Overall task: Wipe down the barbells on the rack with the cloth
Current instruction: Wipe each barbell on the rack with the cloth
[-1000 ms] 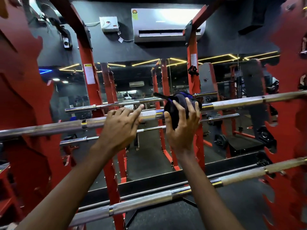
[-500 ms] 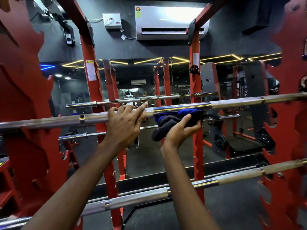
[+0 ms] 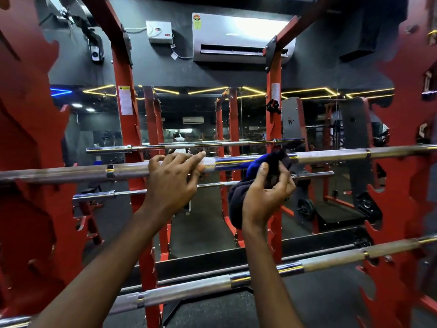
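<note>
Nearest: long chrome steel lower barbell [image 3: 189, 290], not yet wiped, I judge. My left hand [image 3: 170, 185] curls over long chrome steel upper barbell [image 3: 331, 157]. My right hand [image 3: 264, 197] grips dark blue-black bunched cloth [image 3: 254, 165] against the same bar.

Risks: hard push rolls bar off red steel rack [image 3: 23, 143]; hanging cloth tail slips my grip.

Count: two near barbells, two thinner bars behind, one cloth, two hands.

The upper barbell [image 3: 331, 156] is laid across the red rack [image 3: 402, 221] and is held by the left hand [image 3: 172, 183], whose fingers are curled over its knurled part. A dark cloth [image 3: 236, 204] with a blue patch is gripped in the right hand [image 3: 264, 200] and pressed against the bar's smooth middle, apparently from below. A lower barbell [image 3: 189, 290] is seen resting nearer the floor. An air conditioner [image 3: 236, 36] is mounted on the dark wall above.
</note>
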`<state>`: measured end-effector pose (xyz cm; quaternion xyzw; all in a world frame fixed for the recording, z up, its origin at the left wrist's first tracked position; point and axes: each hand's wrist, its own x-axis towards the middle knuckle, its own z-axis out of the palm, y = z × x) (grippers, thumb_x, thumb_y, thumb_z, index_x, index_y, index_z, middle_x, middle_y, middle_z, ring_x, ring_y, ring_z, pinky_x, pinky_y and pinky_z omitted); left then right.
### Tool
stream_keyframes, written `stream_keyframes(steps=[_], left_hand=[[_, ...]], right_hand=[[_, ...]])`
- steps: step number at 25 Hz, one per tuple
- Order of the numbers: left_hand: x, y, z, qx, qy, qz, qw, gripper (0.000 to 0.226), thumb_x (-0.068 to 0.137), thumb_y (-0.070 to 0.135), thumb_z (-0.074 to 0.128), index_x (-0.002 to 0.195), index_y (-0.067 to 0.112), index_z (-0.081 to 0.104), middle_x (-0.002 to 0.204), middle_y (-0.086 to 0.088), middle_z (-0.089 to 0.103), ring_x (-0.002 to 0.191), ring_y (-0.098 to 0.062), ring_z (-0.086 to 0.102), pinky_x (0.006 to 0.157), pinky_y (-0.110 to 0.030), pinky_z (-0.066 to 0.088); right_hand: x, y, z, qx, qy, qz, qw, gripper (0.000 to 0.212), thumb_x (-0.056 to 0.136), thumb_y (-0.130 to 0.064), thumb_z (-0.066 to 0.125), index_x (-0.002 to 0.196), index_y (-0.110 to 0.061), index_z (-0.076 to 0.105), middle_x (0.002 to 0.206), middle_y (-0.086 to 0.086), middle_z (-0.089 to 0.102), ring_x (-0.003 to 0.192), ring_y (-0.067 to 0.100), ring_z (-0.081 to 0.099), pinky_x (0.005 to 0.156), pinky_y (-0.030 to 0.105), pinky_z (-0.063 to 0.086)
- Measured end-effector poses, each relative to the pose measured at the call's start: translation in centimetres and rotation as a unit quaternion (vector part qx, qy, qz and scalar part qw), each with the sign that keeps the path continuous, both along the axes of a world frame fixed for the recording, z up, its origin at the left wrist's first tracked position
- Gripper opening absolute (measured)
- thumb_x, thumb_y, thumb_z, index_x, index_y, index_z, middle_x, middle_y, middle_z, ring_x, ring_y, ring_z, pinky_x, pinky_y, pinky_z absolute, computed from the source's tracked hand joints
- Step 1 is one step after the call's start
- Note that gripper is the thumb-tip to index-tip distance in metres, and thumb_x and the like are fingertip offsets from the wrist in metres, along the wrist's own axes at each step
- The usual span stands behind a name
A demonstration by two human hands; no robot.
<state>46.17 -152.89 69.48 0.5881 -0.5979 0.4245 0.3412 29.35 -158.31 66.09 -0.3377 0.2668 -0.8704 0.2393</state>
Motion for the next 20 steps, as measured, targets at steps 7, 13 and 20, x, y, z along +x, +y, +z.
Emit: stream_keyframes(steps=[7,13,20], left_hand=[[0.0,-0.5,-0.4,-0.018,-0.009,0.005,1.0,0.041,0.105,0.048,0.038,0.142,0.04,0.053,0.132,0.014,0.063,0.13,-0.011,0.051,0.102,-0.041,0.028],[-0.1,-0.5,-0.5,-0.003,-0.02,0.023,1.0,0.046,0.105,0.049,0.033,0.148,0.041,0.046,0.153,0.004,0.049,0.15,-0.019,0.032,0.113,-0.048,0.022],[-3.0,-1.1,0.9,0.07,-0.043,0.038,0.996,0.055,0.105,0.05,0.019,0.151,0.032,0.043,0.152,-0.002,0.05,0.145,-0.022,0.038,0.113,-0.044,0.027]], right_hand=[[-1.7,-2.4,-1.2,-0.125,0.391,-0.237,0.881,0.035,0.098,-0.027,0.069,0.132,-0.023,0.069,0.143,0.0,0.048,0.131,0.025,0.044,0.107,0.042,0.045],[-8.2,-5.6,3.0,-0.038,0.379,-0.243,0.892,0.036,0.099,-0.039,0.059,0.129,-0.022,0.07,0.135,0.001,0.062,0.13,0.025,0.052,0.11,0.051,0.041],[-6.0,-4.4,1.6,-0.138,0.478,-0.213,0.841,0.038,0.098,-0.042,0.059,0.13,-0.023,0.068,0.139,-0.002,0.06,0.14,0.025,0.046,0.118,0.045,0.033]])
